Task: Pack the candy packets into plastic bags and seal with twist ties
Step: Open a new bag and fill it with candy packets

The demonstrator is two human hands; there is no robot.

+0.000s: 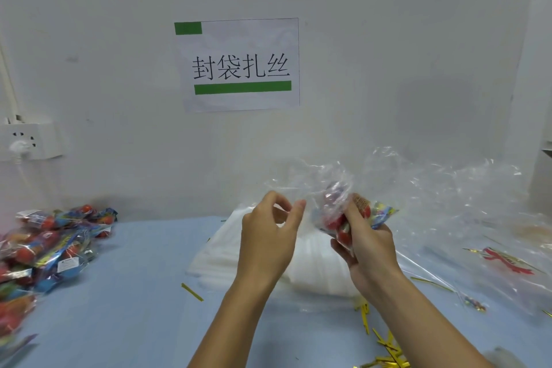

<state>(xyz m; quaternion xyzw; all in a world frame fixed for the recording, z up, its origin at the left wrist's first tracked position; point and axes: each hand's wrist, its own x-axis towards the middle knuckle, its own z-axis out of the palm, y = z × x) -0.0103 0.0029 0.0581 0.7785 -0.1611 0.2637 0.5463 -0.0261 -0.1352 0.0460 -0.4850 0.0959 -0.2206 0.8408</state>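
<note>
crinkly clear plastic bag is pinched by the raised left hand; glossy candy packets are held in the right hand grip.

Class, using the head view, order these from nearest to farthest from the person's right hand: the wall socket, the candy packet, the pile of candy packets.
1. candy packet, gripped in the right hand.
2. pile of candy packets, table's left edge.
3. wall socket, far left, up the wall.

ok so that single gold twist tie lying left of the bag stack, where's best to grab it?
Pinch the gold twist tie at its middle, coming straight down from above: it lies flat and alone on the blue table, thin and slanted, so a fingertip grip across it suits best.
</note>
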